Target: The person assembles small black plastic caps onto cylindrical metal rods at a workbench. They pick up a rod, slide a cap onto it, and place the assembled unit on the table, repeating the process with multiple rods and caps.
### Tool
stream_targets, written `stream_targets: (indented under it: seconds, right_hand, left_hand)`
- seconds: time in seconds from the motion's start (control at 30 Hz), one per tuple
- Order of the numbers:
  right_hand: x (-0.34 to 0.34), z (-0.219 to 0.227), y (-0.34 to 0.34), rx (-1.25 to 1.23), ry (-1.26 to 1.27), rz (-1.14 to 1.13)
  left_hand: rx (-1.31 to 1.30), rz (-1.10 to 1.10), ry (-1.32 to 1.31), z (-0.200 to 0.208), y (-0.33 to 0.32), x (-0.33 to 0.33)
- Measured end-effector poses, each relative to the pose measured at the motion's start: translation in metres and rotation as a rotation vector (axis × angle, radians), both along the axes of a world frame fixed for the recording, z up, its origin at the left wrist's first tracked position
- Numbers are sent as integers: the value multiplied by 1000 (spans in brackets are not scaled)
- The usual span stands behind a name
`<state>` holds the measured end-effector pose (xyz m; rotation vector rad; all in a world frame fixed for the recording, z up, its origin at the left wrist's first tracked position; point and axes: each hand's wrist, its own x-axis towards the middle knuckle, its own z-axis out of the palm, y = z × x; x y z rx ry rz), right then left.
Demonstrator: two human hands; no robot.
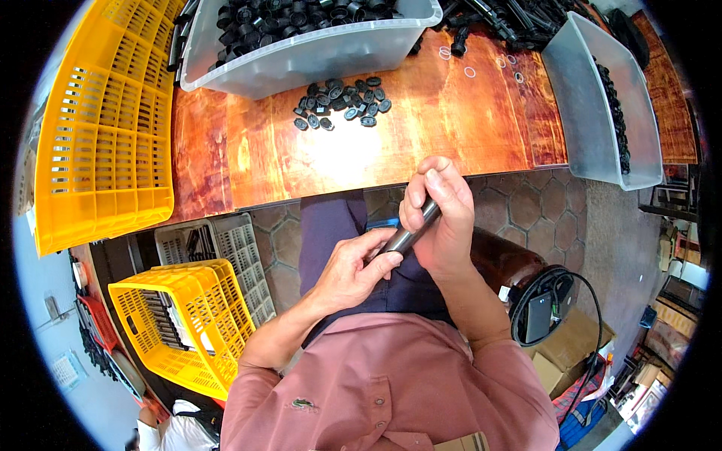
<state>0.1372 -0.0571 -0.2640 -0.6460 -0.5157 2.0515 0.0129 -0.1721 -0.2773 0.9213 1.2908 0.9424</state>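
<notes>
1. We have the left hand closed around the near end of a dark tube, its thumb lying along the side.
2. We have the right hand gripping the same tube farther up, fingers curled about it and thumb bent near the far end. The tube slants between both hands, rising away to the right, above the lap and short of the table.
3. As for progress, we judge this one tube to be mid-handling: both hands are on it and it has not been set down. The right hand covers its far end, so we cannot tell whether anything is fitted there.
4. Beyond the hands, to the left of the right one, we see a loose pile of black caps, apart from the tube. Past them, a clear tub is heaped with black collars.
5. Farther beyond the right hand lie thin rings, also loose; we judge plenty of small parts are left.
6. Left of the left hand, a yellow crate holds long pieces; whether those are finished, we cannot tell.
</notes>
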Motion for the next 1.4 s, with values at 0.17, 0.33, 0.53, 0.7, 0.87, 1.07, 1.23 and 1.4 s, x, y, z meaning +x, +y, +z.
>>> stream_targets:
  seconds: [0.17, 0.33, 0.53, 0.7, 0.87, 1.07, 1.23, 1.4]
  right_hand:
    - [3, 0, 4, 5, 43, 66]
    - [8, 5, 7, 35, 92, 69]
    - [12, 9, 6, 83, 102, 85]
    - [11, 8, 2, 150, 68, 115]
    - [10, 10, 1, 157, 36, 121]
    - [9, 10, 0, 102, 0, 85]
    - [5, 10, -5, 110, -142, -9]
    - [6, 8, -8, 92, -154, -126]
  left_hand:
    - [-121, 35, -288, -10, -8, -3]
    - [42, 46, -76, -7, -8, 1]
    - [95, -6, -3, -6, -10, -3]
    - [132, -51, 59, -8, -7, -5]
    - [99, -82, 3, -11, -7, -6]
    - [80, -44, -11, -5, -9, 1]
    - [-4, -3, 2, -4, -10, 9]
    - [0, 27, 12, -6, -5, 15]
